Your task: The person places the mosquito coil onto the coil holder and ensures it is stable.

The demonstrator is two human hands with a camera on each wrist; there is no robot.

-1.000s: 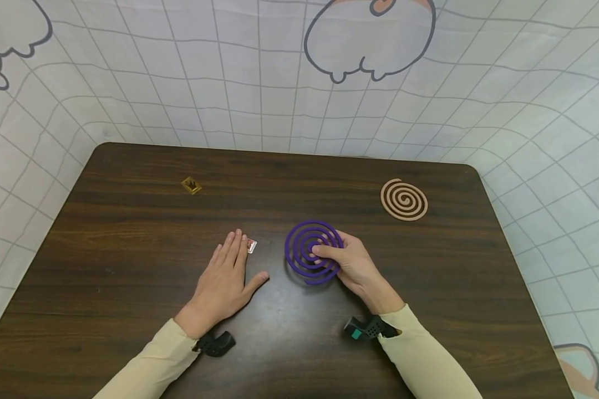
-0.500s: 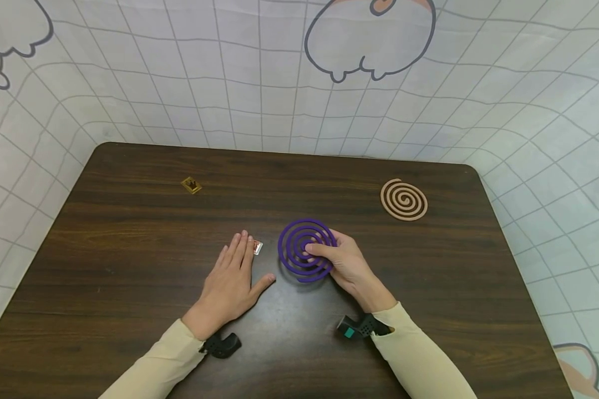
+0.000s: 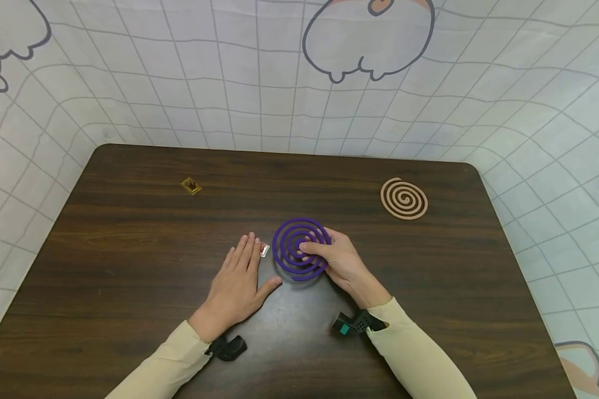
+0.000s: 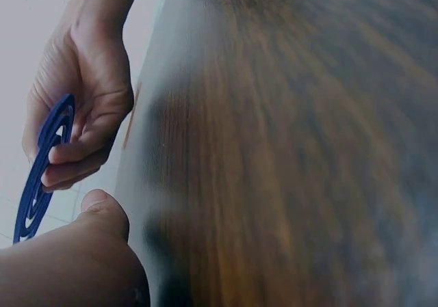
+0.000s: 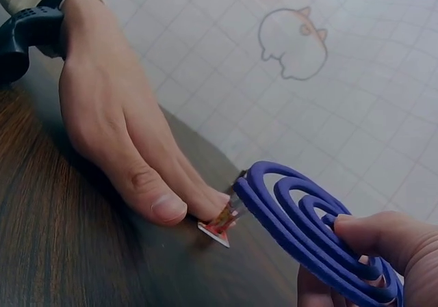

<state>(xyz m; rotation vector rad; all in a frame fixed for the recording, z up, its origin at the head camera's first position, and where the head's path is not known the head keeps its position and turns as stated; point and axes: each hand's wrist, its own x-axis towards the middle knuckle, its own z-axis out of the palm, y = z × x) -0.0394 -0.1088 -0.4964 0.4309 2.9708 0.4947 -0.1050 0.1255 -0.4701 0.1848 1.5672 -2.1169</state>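
My right hand (image 3: 351,269) pinches a purple mosquito coil (image 3: 285,270) by its right side, thumb near the centre of the spiral. The coil is tilted and held above the table in the right wrist view. My left hand (image 3: 234,285) lies palm down with straight fingers, thumb spread toward the coil. Beside its index fingertip a small red and white piece (image 3: 264,250) shows, the rest hidden by the fingers; in the right wrist view a little patterned part stands near it. In the left wrist view, the coil (image 4: 31,197) appears edge-on in the right hand.
A tan mosquito coil (image 3: 405,217) lies flat at the back right of the dark wooden table (image 3: 105,249). At the back left sits a small gold diamond-shaped piece (image 3: 191,185) with a dark figure. A white gridded cloth (image 3: 229,72) surrounds the far edges.
My left hand has slid right across the table, the small red and white piece moving along with it. My right hand has carried the purple coil slightly left, closer to the left fingertips.
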